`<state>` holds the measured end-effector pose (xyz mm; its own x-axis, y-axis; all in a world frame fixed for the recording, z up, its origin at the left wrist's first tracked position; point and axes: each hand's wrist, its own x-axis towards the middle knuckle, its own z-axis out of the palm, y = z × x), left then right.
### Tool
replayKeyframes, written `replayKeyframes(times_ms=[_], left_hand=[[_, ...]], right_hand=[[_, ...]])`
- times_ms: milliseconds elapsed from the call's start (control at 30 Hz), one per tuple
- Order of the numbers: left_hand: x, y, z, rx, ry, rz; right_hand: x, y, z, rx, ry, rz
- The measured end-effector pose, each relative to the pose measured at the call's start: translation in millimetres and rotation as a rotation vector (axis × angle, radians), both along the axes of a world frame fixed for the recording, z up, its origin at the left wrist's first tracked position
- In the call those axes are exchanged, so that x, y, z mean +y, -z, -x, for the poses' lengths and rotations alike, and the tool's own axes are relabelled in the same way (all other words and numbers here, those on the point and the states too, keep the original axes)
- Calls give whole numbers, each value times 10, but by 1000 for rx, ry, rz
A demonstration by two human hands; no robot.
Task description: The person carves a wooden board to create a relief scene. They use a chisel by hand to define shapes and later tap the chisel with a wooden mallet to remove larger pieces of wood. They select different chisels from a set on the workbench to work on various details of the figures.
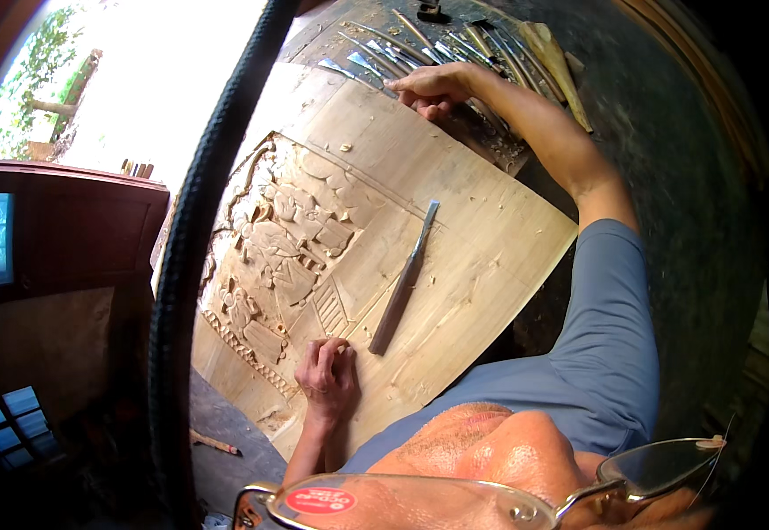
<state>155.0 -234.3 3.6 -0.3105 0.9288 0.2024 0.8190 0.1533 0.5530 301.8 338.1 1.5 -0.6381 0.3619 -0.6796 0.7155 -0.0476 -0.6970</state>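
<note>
A pale wooden panel (499, 234) lies before me, with a carved relief (283, 243) of figures and a rope-like border on its left part. My left hand (324, 371) rests on the panel just below the carving, its fingers curled in with nothing visible in them. A chisel with a dark handle (393, 305) lies slantwise on the bare wood, to the right of that hand and apart from it. My right hand (437, 88) reaches over the panel's far edge beside a row of chisels (371, 64). One digit stretches left, while other fingers bend loosely; no tool shows in its grip.
A wooden mallet (554, 62) lies at the right of the chisels on the dark worktop (658, 177). Small wood chips dot the panel. A thick black braided cord (212, 150) crosses the view at left. Beyond it stands a red-brown wooden partition (75, 221). A thin stick (216, 443) lies at lower left.
</note>
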Motion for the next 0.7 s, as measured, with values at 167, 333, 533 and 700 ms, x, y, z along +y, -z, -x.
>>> replayKeyframes(times_ms=[167,333,533,700], left_hand=[[35,-21,-30,-8,0,-3],[5,-47,-23,4,-15,21],[79,2,-55,-3,7,-5],[46,-35,-76,18,-6,7]], right_hand=[[11,87,-65,75,-18,-59],[-108,172,-49,153,20,-211],[241,629,-166,330,-10,-309],[-20,369,-64,292,43,-390]])
